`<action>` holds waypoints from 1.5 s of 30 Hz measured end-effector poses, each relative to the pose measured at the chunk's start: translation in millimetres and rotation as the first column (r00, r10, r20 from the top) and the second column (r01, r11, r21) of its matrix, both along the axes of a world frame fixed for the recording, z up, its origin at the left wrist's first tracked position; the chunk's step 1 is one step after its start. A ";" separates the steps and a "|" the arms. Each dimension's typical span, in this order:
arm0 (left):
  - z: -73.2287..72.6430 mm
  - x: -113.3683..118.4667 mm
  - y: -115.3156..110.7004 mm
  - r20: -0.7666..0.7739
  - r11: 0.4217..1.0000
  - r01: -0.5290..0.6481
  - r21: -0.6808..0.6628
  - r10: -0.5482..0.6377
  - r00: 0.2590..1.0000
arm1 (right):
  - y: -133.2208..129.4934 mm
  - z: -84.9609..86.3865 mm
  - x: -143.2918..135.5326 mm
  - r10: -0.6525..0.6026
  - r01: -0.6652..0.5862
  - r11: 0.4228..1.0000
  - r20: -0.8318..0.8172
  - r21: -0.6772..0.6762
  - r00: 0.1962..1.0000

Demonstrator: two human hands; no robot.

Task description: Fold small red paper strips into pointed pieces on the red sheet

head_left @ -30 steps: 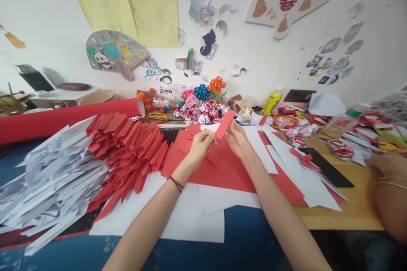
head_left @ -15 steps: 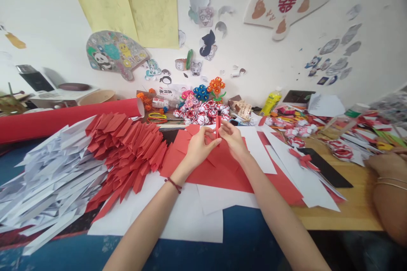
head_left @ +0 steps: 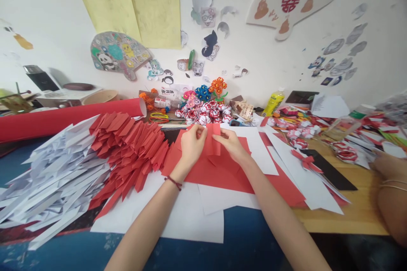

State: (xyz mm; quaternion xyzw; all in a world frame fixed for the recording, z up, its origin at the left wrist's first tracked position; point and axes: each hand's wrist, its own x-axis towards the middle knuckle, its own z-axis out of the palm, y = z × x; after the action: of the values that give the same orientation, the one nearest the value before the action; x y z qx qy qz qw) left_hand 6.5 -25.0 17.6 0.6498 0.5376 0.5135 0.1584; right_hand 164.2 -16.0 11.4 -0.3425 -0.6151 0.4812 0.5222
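Note:
Between my hands a small piece of red paper [head_left: 214,140] stands upright, its broad face toward me. My left hand [head_left: 192,146] is closed in a pinch at the paper's left edge. The fingers of my right hand [head_left: 234,146] grip its right edge, thumb in front. Both hands hover over flat red sheets [head_left: 222,178], which lie on larger white sheets [head_left: 187,220]. To the left is a thick heap of folded red strips [head_left: 133,148], beside a pile of folded white strips [head_left: 60,178].
A long red roll [head_left: 70,114] lies behind the piles. Paper flowers [head_left: 206,112] and a yellow bottle [head_left: 274,100] stand along the wall. At the right edge, another person's hand [head_left: 389,165] rests near scattered paper scraps [head_left: 343,152].
The red paper, narrow and edge-on before, now shows a wider face. My hands have moved slightly apart, the left one turning. The view has shifted a little.

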 end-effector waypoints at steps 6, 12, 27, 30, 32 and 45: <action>1.7 -0.9 -4.8 -0.135 0.993 -0.077 0.094 0.089 0.987 | -2.5 -3.6 -4.8 -0.011 0.012 1.000 0.080 -0.008 0.997; 3.0 -4.1 -11.5 -0.490 0.925 -0.069 0.373 0.259 0.832 | -7.0 -1.6 -9.6 -0.040 0.028 0.997 0.172 0.069 0.984; 6.5 -15.8 11.2 0.294 0.959 0.283 -0.007 -0.269 0.917 | -7.7 -1.9 -4.9 -0.183 0.128 0.973 0.313 0.190 0.932; 5.2 -16.5 12.7 0.353 0.937 0.347 -0.046 -0.309 0.883 | -8.8 -0.1 -5.2 -0.191 0.129 0.970 0.316 0.205 0.930; 5.1 -16.1 12.4 0.342 0.934 0.352 -0.054 -0.314 0.886 | -9.1 0.8 -5.2 -0.198 0.133 0.968 0.322 0.214 0.926; 5.3 -16.2 12.6 0.330 0.943 0.321 -0.085 -0.278 0.902 | -13.4 4.7 -6.4 -0.171 0.132 0.981 0.306 0.143 0.937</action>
State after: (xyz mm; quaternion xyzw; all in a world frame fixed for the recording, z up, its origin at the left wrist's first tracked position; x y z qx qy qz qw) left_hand -9.7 -12.4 22.9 0.6225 0.4332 0.5414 0.3630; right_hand 157.8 -29.4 16.1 -0.4295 -0.6906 0.3404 0.4719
